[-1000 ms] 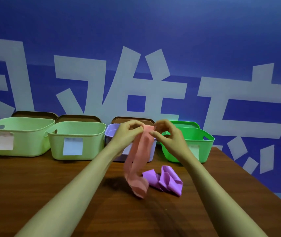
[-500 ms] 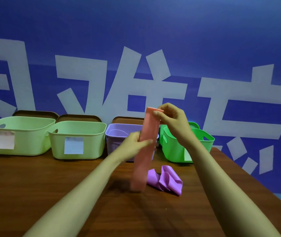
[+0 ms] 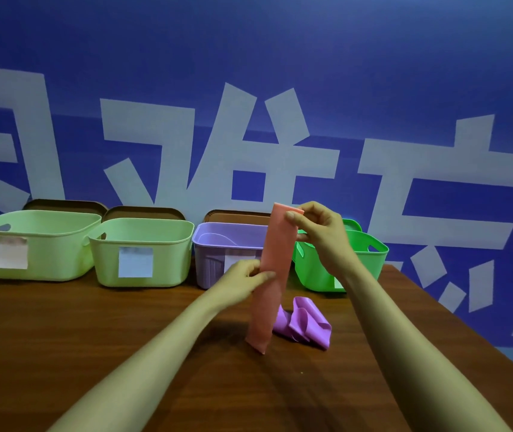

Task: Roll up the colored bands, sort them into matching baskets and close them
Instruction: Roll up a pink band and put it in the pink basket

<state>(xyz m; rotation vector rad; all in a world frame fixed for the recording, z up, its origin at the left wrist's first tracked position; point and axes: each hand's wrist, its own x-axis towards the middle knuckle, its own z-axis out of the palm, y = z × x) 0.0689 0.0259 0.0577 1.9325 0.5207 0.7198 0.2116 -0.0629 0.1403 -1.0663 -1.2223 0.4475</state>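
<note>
A dark brown wooden worktop (image 3: pixel 62 338) fills the lower half of the view. It stands against a deep blue wall (image 3: pixel 249 57) painted with large pale characters.

Four open baskets stand in a row along the far edge. From the left there is a pale green basket (image 3: pixel 62 244) with a paper note (image 3: pixel 9 252) on its front. Touching it is a second pale green basket (image 3: pixel 168 266) with a bluish note (image 3: pixel 135 261). Then come a purple basket (image 3: pixel 208 260) and a bright green basket (image 3: pixel 370 260). Brown lids (image 3: pixel 65 204) lean upright behind the first three, and a green lid (image 3: pixel 353 224) stands behind the last. From this angle the insides of the pale green baskets are hidden. A curved line shows inside the purple basket, but I cannot tell what it is.

A pink band (image 3: pixel 275 260) is held upright in front of the purple and bright green baskets. The right hand (image 3: pixel 320 235) pinches its top end between thumb and fingers. The left hand (image 3: pixel 242 279) pinches its left edge about halfway down. The band hangs flat and nearly straight, and its lower end reaches the worktop or sits just above it; which one is unclear.

A purple band (image 3: pixel 305 322) lies crumpled on the worktop just to the right of that lower end, in front of the bright green basket.
</note>
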